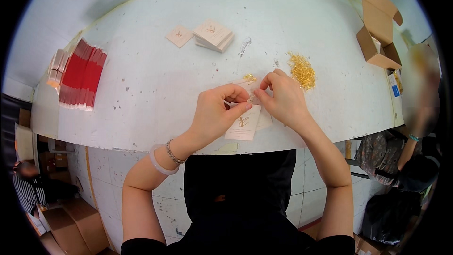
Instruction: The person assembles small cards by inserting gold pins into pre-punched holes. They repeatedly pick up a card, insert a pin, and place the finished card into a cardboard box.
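My left hand pinches the top edge of a small cream card with a gold emblem, held just above the table's near edge. Close beside it, the thumb and forefinger of my right hand are pressed together at the card's top; whatever is between them is too small to make out. Another pale card lies partly hidden beneath. Just beyond my fingertips sits a little cluster of gold pin-like pieces. A larger heap of the same gold pieces is to the right of my right hand.
Farther back are a stack of cream cards and one loose card. Red-and-white folded packets lie in a row at far left. An open cardboard box stands at the right edge. Other people sit at both sides.
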Motion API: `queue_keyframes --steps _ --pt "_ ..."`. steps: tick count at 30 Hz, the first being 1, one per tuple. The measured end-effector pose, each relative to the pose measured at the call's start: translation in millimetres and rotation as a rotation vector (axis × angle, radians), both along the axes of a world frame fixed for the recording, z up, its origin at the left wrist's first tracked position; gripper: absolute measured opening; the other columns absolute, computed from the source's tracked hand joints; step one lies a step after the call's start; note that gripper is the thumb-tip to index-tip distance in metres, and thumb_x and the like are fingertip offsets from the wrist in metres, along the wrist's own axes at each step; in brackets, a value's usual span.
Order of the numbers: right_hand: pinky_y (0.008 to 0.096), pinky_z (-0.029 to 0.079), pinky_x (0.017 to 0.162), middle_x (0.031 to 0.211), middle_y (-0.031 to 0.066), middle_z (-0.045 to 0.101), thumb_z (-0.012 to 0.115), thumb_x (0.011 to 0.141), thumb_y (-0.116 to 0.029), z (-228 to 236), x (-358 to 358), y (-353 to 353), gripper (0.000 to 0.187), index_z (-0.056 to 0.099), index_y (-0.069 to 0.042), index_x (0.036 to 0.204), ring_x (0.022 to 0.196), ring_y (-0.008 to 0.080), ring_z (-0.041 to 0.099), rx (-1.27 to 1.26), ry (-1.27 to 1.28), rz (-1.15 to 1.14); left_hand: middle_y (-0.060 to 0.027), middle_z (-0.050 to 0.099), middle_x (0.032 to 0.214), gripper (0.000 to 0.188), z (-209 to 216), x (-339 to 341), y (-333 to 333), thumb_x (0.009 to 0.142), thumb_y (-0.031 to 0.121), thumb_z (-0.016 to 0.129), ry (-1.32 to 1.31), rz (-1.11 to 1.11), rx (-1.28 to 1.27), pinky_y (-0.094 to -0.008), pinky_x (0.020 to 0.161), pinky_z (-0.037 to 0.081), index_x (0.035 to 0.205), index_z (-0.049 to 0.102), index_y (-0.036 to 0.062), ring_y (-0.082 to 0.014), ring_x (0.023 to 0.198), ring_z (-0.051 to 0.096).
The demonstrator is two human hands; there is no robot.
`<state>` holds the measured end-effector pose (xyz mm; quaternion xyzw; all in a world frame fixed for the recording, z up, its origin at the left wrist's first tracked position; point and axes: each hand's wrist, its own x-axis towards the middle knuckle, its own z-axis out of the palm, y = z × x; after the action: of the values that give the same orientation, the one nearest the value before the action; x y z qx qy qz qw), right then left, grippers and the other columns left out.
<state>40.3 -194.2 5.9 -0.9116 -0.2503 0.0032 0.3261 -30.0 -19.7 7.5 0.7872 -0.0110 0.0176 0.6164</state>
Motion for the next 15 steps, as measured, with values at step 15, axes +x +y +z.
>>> queue_keyframes --steps 15 --pt "0.0373 0.046 0.061 0.082 0.0105 0.056 0.067 0.082 -0.006 31 -17 -8 0.012 0.056 -0.001 0.078 0.071 0.0295 0.059 0.239 0.043 0.14 -0.0072 0.063 0.112 0.006 7 1 0 0.085 0.002 0.071 0.003 -0.081 -0.106 -0.0217 0.066 0.047 0.087 0.066 0.0005 -0.0061 0.082 0.058"
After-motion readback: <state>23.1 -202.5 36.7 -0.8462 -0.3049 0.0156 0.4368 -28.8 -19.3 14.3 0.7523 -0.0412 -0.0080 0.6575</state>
